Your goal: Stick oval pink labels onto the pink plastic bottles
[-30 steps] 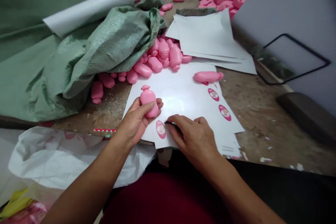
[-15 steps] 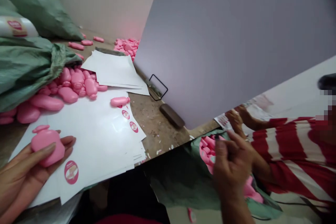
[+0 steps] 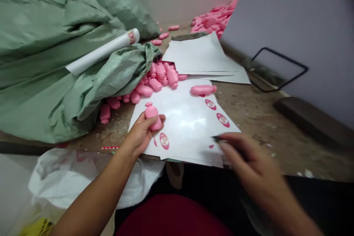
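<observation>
A small pink plastic bottle [image 3: 152,114] is held in my left hand [image 3: 143,132], thumb across its front, above the white sticker sheets [image 3: 182,125]. My right hand [image 3: 246,151], blurred, pinches a small dark thing [image 3: 216,138] whose kind I cannot make out, over the sheets' right side. Oval pink-and-white stickers remain on the sheet: one sticker [image 3: 164,141] near my left hand and another sticker [image 3: 222,120] toward the right edge. On the sheets' upper right lies a single pink bottle [image 3: 203,89].
Pink bottles [image 3: 160,75] spill from a green sack [image 3: 110,92] at the left, with a white sticker roll [image 3: 105,51] on it. More white sheets [image 3: 199,57] lie behind. A grey panel [image 3: 298,18] with a black wire frame [image 3: 279,68] and a brown block [image 3: 312,121] stand right.
The view has swung left, so the co-worker in the striped shirt is out of sight. My right hand has come from beside the table to over the sheets; my left keeps the bottle.
</observation>
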A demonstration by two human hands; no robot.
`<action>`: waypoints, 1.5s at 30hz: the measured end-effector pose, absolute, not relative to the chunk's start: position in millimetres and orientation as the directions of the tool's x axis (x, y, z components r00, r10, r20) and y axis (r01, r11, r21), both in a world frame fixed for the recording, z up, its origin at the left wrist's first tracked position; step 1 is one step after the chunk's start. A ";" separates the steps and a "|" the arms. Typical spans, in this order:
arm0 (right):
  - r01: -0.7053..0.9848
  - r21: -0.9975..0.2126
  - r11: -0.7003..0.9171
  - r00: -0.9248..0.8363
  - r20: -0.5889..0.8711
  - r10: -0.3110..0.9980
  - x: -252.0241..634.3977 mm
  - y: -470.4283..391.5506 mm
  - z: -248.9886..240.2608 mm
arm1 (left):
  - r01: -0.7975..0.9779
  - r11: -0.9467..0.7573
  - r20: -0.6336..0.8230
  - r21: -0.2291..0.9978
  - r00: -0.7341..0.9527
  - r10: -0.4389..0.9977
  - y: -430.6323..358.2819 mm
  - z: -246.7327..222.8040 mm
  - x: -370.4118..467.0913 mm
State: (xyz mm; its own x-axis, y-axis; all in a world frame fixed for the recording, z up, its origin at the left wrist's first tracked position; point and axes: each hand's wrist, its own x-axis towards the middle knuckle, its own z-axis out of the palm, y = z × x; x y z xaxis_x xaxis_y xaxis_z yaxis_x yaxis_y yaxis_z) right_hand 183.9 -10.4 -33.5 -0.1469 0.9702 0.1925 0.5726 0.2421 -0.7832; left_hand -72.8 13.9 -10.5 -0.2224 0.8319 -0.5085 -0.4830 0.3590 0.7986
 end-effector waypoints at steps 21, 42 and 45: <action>0.667 -0.432 0.607 -0.557 0.252 0.791 85.6 12.1 -40.1 | -0.378 0.301 -0.395 0.875 -0.199 0.897 5.8 -27.2 -83.8; 0.678 -0.440 0.589 -0.544 0.238 0.804 82.9 18.8 -39.7 | -0.470 0.296 -0.437 0.832 -0.225 0.871 6.7 -27.1 -82.8; 0.695 -0.379 0.611 -0.555 0.256 0.791 84.5 17.7 -40.6 | -0.496 0.284 -0.437 0.821 -0.226 0.871 7.1 -28.5 -84.1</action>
